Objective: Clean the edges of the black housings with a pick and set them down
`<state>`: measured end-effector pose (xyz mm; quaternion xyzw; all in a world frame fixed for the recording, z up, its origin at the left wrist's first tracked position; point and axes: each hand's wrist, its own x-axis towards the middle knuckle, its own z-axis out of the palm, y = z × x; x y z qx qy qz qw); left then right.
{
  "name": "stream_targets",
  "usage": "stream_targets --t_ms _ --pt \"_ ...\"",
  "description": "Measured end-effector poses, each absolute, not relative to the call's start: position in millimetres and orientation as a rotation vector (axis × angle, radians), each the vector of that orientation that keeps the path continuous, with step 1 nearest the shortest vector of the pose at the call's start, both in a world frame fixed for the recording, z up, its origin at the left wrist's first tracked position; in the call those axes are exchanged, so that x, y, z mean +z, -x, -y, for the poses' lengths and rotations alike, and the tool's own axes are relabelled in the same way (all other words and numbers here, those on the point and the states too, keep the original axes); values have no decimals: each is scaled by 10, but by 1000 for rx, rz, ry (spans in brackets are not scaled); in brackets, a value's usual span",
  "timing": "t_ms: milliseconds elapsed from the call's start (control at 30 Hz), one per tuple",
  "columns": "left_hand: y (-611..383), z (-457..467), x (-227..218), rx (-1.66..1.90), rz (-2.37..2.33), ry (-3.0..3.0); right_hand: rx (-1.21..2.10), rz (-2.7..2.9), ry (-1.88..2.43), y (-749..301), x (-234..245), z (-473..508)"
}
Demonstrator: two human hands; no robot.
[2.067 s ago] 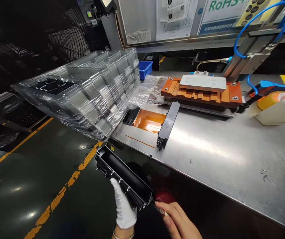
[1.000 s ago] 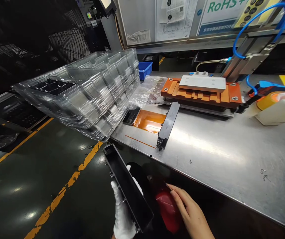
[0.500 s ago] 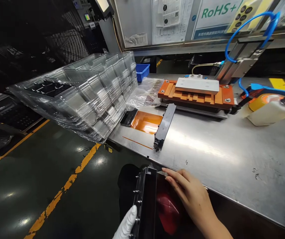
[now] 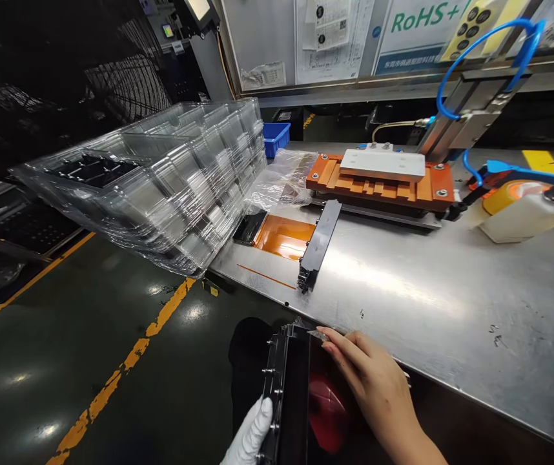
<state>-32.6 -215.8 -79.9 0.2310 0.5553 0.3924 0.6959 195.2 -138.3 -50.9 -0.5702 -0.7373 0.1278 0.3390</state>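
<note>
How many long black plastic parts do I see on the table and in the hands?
2. One black part lies on the steel table, beside the orange sheet. The other black part is held by the gloved left hand and touched by the right hand. The clear trays may hide more.

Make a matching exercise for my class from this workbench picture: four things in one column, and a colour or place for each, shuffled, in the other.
Things:
1. left hand
2. bin
3. stack of trays
4. black strip

Descriptions:
A. lies on the steel bench beside an orange patch
B. blue, far behind the trays
C. white-gloved, gripping the black housing
D. clear plastic, overhanging the bench's left end

Pairs: 1-C, 2-B, 3-D, 4-A
</note>
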Motion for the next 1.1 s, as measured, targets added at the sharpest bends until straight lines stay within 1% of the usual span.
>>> stream_targets --t_ms 133,333,433,733,900,1100 --pt "285 2074 -739 909 -1276 -439 412 1921 1437 -1877 -546 1473" --pt "362 1939 -664 925 -1211 -126 457 1962 1341 -1754 -577 1651" --pt "368 1884 -649 962 -1192 -121 477 1958 1332 -1724 -601 1732" --pt "235 1817 -546 843 -1177 -114 541 1883 1402 -1737 -680 1798" --pt "160 1725 -466 872 -1172 -64 564 1923 1349 -1678 -660 1883" --pt "256 1656 -582 1005 -1189 5 541 2049 1280 -1653 -797 2011"
